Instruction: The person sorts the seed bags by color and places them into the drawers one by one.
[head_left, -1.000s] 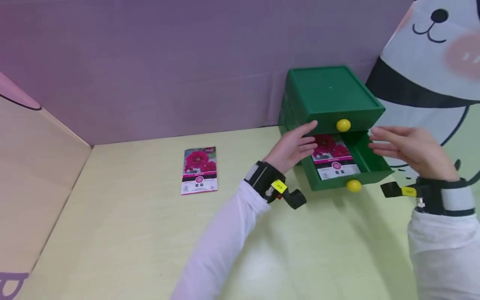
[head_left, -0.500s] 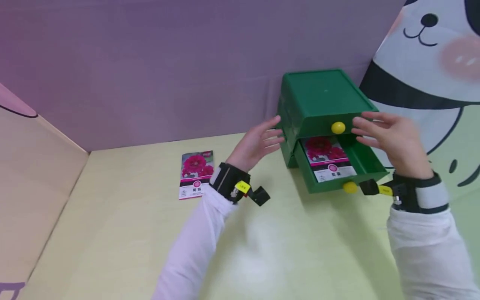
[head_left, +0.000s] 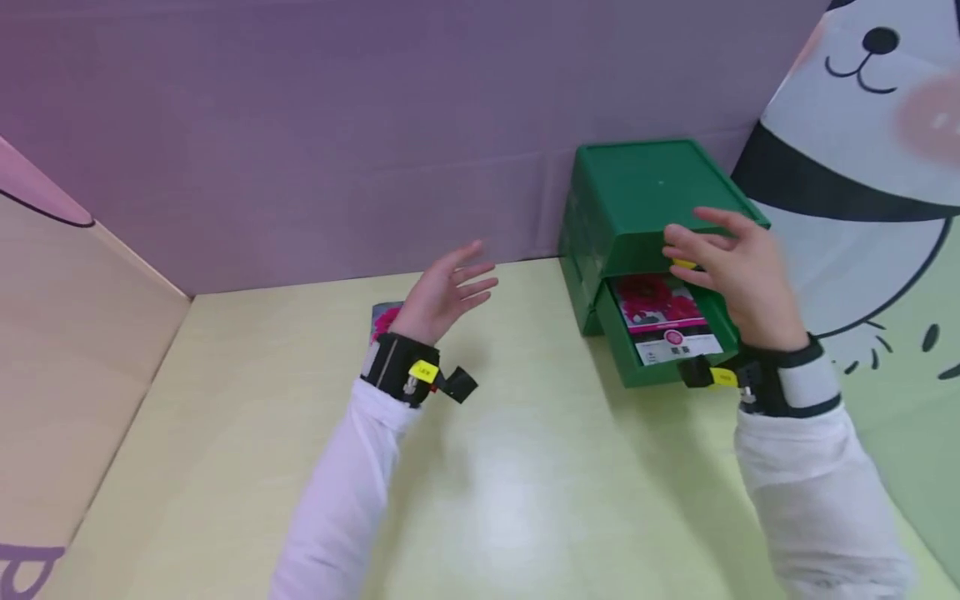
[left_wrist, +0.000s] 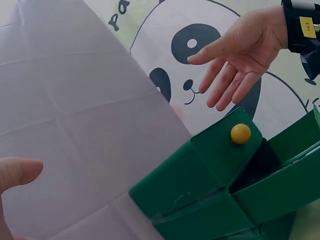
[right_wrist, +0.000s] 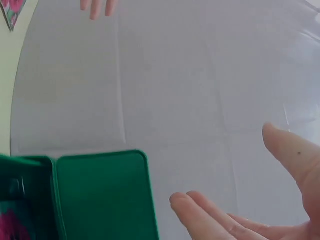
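Observation:
A green two-drawer box (head_left: 645,200) stands against the purple back wall. Its lower drawer (head_left: 660,367) is pulled out, with a red-flower seed packet (head_left: 663,321) lying inside. The upper drawer, with a yellow knob (left_wrist: 240,133), is closed. My right hand (head_left: 720,262) hovers open in front of that knob, fingers spread, holding nothing. My left hand (head_left: 442,292) is open in mid-air left of the box, over a second seed packet (head_left: 384,319) that lies on the table, mostly hidden by the hand.
The yellow-green tabletop (head_left: 525,483) stretches in front of the box. A purple cloth wall (head_left: 300,125) closes the back, a panda picture (head_left: 862,142) fills the right side, and a tan side panel (head_left: 67,333) stands at the left.
My left hand has drawn away from the box leftward, over the packet on the table. My right hand has moved up and left, from beside the lower drawer to the upper drawer's knob.

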